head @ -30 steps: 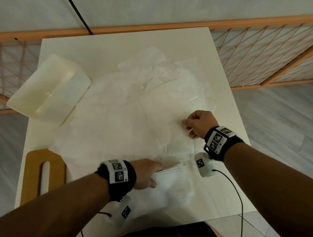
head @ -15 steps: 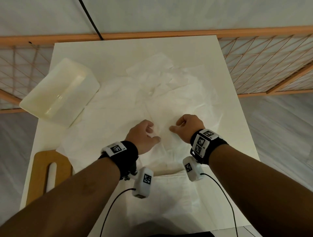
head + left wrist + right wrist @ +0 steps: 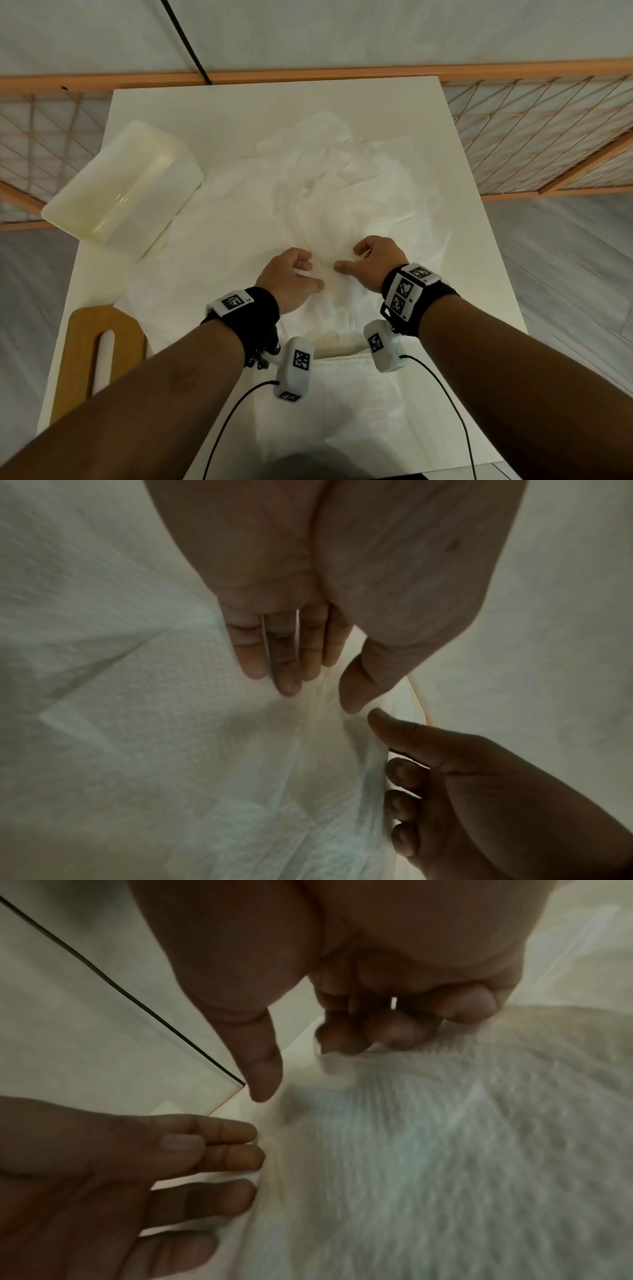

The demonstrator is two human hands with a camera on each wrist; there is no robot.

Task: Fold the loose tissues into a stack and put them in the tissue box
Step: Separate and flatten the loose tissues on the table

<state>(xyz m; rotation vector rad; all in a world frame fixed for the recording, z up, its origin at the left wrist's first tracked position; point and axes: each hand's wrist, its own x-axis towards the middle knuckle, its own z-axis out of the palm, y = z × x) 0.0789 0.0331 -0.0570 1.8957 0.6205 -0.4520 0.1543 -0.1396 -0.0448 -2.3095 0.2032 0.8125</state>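
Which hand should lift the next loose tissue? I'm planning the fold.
Right, probably: the right hand has its curled fingertips on a raised tissue edge, while the left hand hovers with straight fingers.

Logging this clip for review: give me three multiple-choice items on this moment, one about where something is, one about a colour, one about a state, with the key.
1. Where on the table is the white tissue box?
A. far left corner
B. near right corner
C. centre

2. What colour is the slotted lid at the near left?
A. blue
B. wooden brown
C. black

3. Where are the folded tissues?
A. inside the box
B. stacked on the table near the person
C. on the floor

Key:
A, the box lies by the far left edge.
B, it looks like light brown wood.
B, the stack lies behind the left hand and right hand, which work on the loose tissues.
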